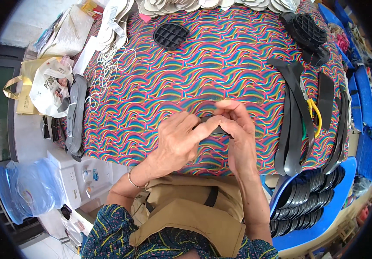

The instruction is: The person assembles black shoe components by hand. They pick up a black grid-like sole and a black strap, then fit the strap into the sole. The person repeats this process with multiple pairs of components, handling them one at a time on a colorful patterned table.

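Note:
Close together over the patterned cloth, both my hands work on a small curved black strip [221,133]. My left hand [178,137] is closed, its thumb and fingertips pinching the strip from the left. From the other side, my right hand [241,136] grips it too, with the thumb meeting my left fingertips. A thin dark sliver shows by the raised right index finger, too small to name. Much of the strip is hidden behind my fingers. Beyond them, a black oval piece with a grid pattern [171,36] lies on the cloth.
Long black strips [289,125] and yellow-handled scissors [314,114] lie at the right. Coiled white cord [108,71] and pale flat pieces [164,6] sit toward the back. A blue tub [342,190] at the lower right holds several rows of black pieces. A grey bundle [77,116] lies left.

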Motion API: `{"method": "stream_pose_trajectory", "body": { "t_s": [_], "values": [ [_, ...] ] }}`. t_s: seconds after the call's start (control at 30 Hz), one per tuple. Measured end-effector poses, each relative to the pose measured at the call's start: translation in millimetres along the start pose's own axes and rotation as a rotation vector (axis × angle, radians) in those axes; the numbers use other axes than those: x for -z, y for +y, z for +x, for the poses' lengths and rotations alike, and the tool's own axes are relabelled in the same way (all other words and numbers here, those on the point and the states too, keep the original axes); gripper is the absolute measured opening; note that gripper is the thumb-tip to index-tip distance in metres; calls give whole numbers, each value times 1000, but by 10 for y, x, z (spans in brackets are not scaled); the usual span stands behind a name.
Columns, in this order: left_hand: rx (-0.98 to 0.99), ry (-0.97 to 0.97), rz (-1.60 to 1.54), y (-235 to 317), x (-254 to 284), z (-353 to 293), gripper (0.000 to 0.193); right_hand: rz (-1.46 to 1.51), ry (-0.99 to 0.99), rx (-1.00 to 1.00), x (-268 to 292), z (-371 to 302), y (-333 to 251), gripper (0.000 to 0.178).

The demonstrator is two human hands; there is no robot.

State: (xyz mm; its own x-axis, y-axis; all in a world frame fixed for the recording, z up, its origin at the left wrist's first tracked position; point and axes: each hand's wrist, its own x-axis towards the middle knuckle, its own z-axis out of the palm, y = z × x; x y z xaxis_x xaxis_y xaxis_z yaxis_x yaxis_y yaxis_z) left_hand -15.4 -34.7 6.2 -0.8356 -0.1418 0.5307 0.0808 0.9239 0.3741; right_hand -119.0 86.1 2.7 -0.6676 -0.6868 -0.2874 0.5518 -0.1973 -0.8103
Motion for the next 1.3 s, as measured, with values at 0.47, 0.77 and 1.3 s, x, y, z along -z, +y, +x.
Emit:
{"method": "stream_pose_trajectory", "body": {
  "t_s": [0.47, 0.77, 1.3],
  "values": [
    [226, -132, -156, 29, 55, 232, 40, -1124, -70, 660, 397, -33, -183, 34],
    [235, -55, -195, 58, 19, 241, 40, -1617, -73, 1178, 430, 40, -53, 13],
    [-270, 62, -255, 212, 470, 239, 23, -196, -149, 281, 617, -609, -56, 60]
  ]
}}
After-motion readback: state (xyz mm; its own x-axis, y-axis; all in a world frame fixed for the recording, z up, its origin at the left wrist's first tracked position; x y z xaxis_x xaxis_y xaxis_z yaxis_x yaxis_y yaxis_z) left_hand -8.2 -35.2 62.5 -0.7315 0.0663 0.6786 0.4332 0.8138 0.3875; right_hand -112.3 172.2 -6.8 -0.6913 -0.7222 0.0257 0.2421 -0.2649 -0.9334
